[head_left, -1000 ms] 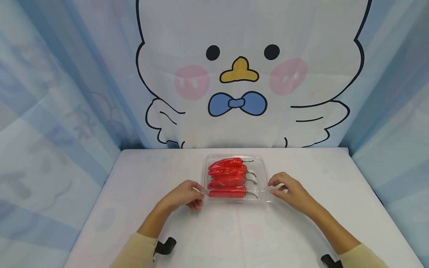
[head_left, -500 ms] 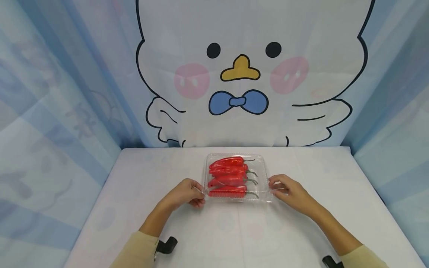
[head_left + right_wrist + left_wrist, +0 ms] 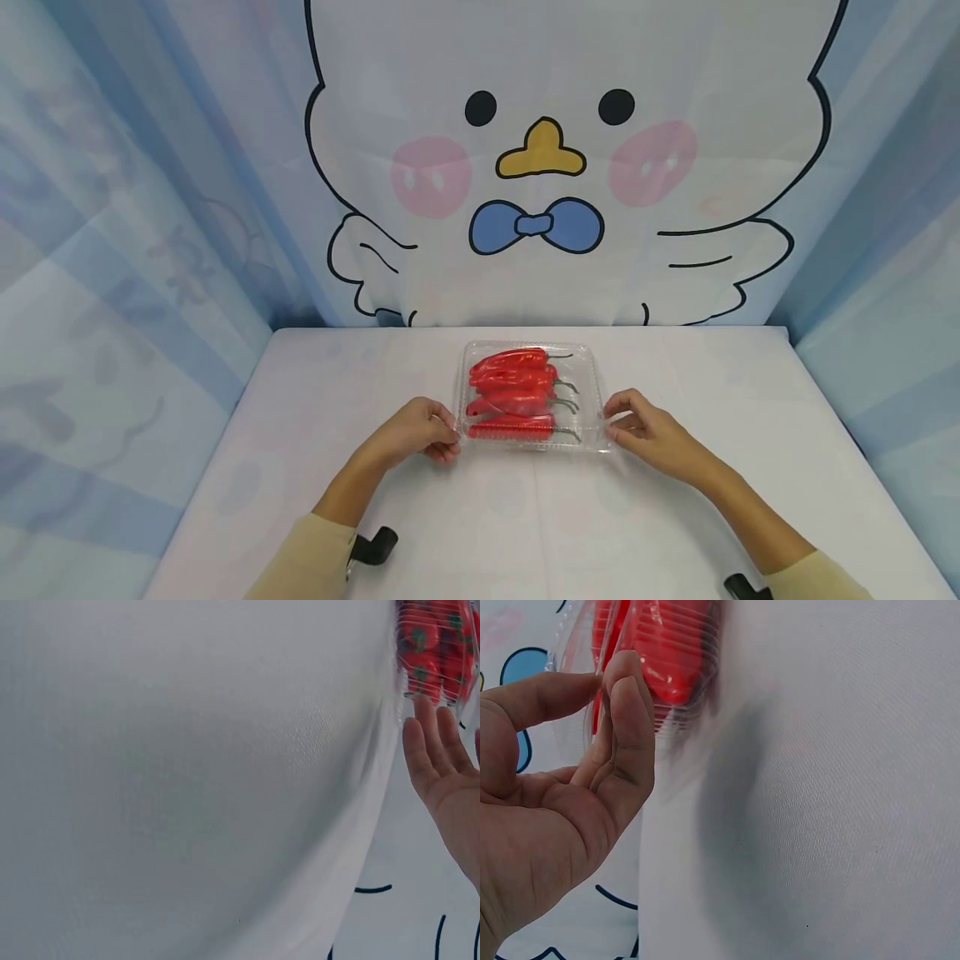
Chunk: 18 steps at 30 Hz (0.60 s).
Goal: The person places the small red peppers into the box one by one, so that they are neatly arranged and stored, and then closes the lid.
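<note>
A clear plastic box with ridged walls lies near the back of the table, with several red peppers in a stack of rows inside. The peppers' green stems point right. My left hand pinches the box's left rim between thumb and fingers; the left wrist view shows the thumb against the rim from one side. On the other side, my right hand has its thumb and index finger at the right rim, pinching its edge. In the right wrist view its other fingers extend below the box's ridged end.
A pale cloth covers the table. Behind it hangs a curtain printed with a cartoon bird, and blue patterned curtains stand at both sides. A black wrist mount sticks out at the left sleeve.
The right thumb and index finger have come closer together at the box's right rim. The left hand and the box have barely moved; the head view has shifted slightly.
</note>
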Available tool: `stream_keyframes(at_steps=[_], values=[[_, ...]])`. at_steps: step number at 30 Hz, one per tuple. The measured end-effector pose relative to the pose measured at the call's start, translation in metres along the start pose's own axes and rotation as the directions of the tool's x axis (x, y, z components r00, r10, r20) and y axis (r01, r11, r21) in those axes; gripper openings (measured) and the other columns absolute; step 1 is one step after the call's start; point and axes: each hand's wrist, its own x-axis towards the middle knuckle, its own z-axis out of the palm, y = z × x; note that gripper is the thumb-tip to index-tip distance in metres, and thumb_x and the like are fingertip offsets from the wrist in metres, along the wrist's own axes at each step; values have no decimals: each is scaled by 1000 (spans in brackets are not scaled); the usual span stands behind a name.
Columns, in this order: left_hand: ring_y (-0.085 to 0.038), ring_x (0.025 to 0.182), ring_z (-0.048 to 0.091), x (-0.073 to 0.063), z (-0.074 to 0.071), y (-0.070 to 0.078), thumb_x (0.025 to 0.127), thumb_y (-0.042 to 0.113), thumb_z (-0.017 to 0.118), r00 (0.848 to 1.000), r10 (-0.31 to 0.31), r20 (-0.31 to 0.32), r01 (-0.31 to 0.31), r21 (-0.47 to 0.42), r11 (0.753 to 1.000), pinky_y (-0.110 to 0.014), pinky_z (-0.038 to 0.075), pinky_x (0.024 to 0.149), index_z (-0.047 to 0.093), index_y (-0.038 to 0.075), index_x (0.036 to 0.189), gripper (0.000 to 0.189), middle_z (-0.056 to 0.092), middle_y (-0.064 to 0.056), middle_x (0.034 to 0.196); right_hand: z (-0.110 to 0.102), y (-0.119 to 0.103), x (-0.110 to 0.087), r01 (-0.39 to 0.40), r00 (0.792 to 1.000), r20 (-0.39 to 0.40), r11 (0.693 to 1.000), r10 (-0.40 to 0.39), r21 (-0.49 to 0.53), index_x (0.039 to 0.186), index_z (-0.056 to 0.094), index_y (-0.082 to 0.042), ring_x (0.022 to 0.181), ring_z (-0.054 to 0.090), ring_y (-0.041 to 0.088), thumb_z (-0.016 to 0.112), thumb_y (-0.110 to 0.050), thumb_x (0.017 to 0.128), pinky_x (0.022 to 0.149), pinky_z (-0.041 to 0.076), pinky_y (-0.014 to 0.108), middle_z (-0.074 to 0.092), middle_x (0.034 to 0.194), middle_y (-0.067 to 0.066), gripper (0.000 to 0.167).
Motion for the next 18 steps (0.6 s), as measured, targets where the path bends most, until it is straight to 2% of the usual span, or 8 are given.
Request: stream_keyframes(at_steps=[5,11,18], values=[[-17,63,70,1,-1,-1,95,9,71,1000,-6,10,6,-10,1000,-31,65,66,63,-3,93,14,73,-10,77,0,-2,0,-38,999,7,999,38,16,129,44,3,98,64,9,67,-14,101,83,58,20,64,113,11,40],[-17,63,70,2,-1,-3,95,8,70,1000,-7,8,7,-12,1000,-30,65,66,63,-2,92,13,73,-10,76,-3,0,0,-96,992,72,993,101,-68,128,50,-3,98,62,10,65,-24,102,83,56,21,65,109,5,36],[-17,63,70,2,-1,-4,95,7,70,1000,-2,13,2,-20,1000,-31,65,66,64,-3,92,12,73,-10,76,-6,1,1,-113,980,156,992,121,-61,123,57,-2,92,64,9,63,-27,103,78,57,20,67,101,4,32]])
